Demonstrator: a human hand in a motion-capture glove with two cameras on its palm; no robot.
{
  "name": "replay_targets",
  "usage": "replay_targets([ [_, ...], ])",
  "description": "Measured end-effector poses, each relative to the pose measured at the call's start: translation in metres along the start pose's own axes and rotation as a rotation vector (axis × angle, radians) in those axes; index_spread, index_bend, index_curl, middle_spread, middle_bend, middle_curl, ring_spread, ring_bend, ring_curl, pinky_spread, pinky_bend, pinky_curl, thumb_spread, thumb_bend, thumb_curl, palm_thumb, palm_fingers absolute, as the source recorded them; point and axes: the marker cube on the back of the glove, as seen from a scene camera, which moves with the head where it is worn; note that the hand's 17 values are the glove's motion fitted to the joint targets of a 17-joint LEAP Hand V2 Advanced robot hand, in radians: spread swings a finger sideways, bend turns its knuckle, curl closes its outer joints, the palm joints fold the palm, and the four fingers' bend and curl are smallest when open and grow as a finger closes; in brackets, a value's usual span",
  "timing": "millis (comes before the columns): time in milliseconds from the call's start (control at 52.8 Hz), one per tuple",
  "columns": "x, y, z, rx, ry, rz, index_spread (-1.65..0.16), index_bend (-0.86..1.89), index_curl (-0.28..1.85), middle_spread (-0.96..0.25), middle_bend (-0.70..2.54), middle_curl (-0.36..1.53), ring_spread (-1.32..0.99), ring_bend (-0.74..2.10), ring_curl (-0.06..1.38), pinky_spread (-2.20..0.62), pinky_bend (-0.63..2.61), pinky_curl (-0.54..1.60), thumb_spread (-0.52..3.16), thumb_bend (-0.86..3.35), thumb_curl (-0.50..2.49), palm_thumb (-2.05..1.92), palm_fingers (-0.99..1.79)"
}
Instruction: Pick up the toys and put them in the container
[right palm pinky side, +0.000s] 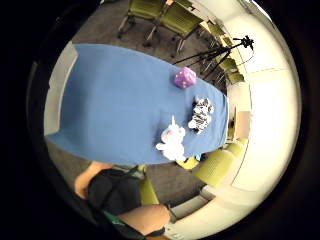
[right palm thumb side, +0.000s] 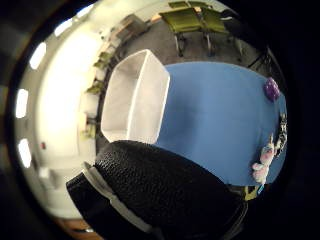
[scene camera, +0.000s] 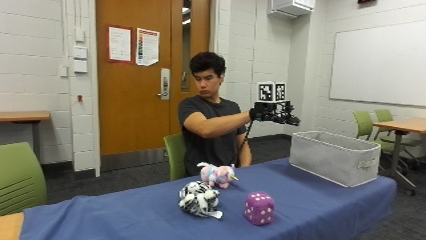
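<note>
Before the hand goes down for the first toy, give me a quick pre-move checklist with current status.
1. Toys on the table: unicorn plush, zebra plush, purple die all lie on the blue cloth: ok.
2. Toys free of each other: all three apart: ok.
3. Container upright, open top, at the table's end: ok.
4. Container empty: nothing seen inside in the thumb side palm view: ok.
5. Right hand raised above the table, holding no toy: ok.
6. Finger pose: cannot tell.
</note>
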Motion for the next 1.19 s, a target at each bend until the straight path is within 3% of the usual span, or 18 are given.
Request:
replay_targets([
  [208,-0.001,0.001,-0.001,-0.008,-0.009,0.0,-0.19,0.19,0.14,-0.07,0.26,0.13,-0.19,0.19,0.06,-0.06,0.42,0.17,0.74,-0.18,-0.01,-0.27,0.16],
  [492,0.004,0.006,-0.007,0.021,0.014,-0.019,-0.23,0.19,0.24,-0.08,0.25,0.2,-0.24,0.2,0.11,-0.08,0.44,0.23,0.89,-0.17,-0.01,-0.27,0.14],
  [757,0.108,0.041,-0.019,0.045,0.007,0.081,-0.25,0.18,0.29,-0.09,0.24,0.26,-0.26,0.2,0.15,-0.08,0.44,0.27,0.93,-0.16,0.0,-0.25,0.13],
  [946,0.187,0.068,0.027,0.024,-0.013,0.197,-0.25,0.18,0.32,-0.1,0.22,0.29,-0.27,0.21,0.18,-0.09,0.45,0.29,0.96,-0.14,0.0,-0.22,0.13],
  [1193,0.229,0.087,0.121,-0.054,-0.02,0.257,-0.27,0.21,0.36,-0.11,0.2,0.32,-0.3,0.21,0.21,-0.09,0.45,0.31,1.04,-0.09,0.02,-0.15,0.16],
])
